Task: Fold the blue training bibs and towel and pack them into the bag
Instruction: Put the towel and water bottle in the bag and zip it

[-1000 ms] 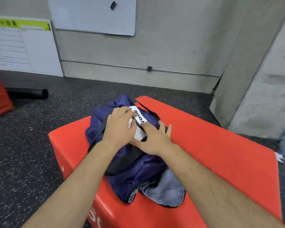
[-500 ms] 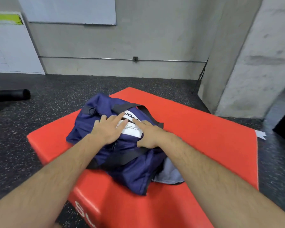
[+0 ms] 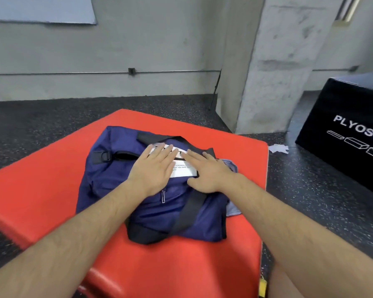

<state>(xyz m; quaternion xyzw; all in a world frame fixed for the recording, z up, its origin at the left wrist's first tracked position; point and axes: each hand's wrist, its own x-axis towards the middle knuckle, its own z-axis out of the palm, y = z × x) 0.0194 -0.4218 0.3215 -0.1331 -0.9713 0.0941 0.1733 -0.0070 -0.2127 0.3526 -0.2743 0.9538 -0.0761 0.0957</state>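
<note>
Navy nylon fills the middle of the view: the bag (image 3: 108, 181) lies slumped on the red padded worktop (image 3: 41, 190), and both hands are on top of it. The left hand (image 3: 153, 168) is flat, palm down, fingers straight and close together, covering the left part of the white label (image 3: 184, 169). The right hand (image 3: 209, 171) lies just beside it, fingers stretched out as well and thumb spread toward the near side, over the label's right end. Neither hand grasps anything; both are released and simply press on the fabric, fingertips near each other but apart at the top of the label. A black strap (image 3: 188, 211) comes out from under the right hand and runs down the bag's front to its near corner. A small zip pull (image 3: 163, 196) hangs just below the left wrist, and a D-ring buckle (image 3: 103, 157) sits at the bag's left end. A pale grey-blue cloth (image 3: 232, 208) pokes out along the bag's right side and rests on the worktop; towel or bib, I can't tell. Off to the right, a black box (image 3: 342, 117) lettered PLYOSO stands on the dark speckled floor (image 3: 310, 179), well apart from the worktop. A scrap of white paper (image 3: 278, 148) lies on the floor between them. A concrete pillar (image 3: 274, 72) rises behind.
</note>
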